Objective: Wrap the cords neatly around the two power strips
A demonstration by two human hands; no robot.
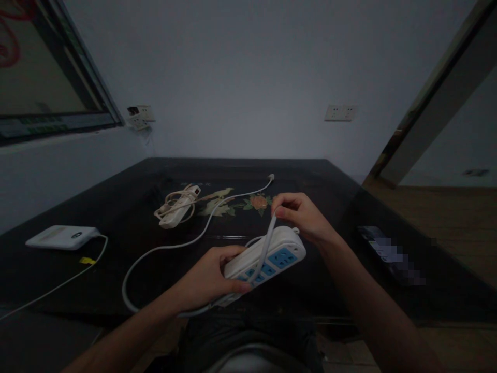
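A white power strip point(285, 241) with blue socket faces is held tilted above the front part of the dark table. My left hand point(212, 274) grips its left end, thumb across the sockets and fingers behind it. My right hand point(298, 212) pinches the strip's white cord point(266, 247) just above the right end. That length of cord slants across the sockets, and its lower end passes by my left thumb. The rest of the cord point(174, 247) loops left over the table and runs back to a plug point(271, 177).
A second power strip point(180, 206), wrapped in its cord, lies left of centre. A white power bank point(62, 237) with a cable is at the left, a dark phone point(386, 254) at the right. The black table point(310, 176) has a floral print; wall sockets point(340, 113) are behind.
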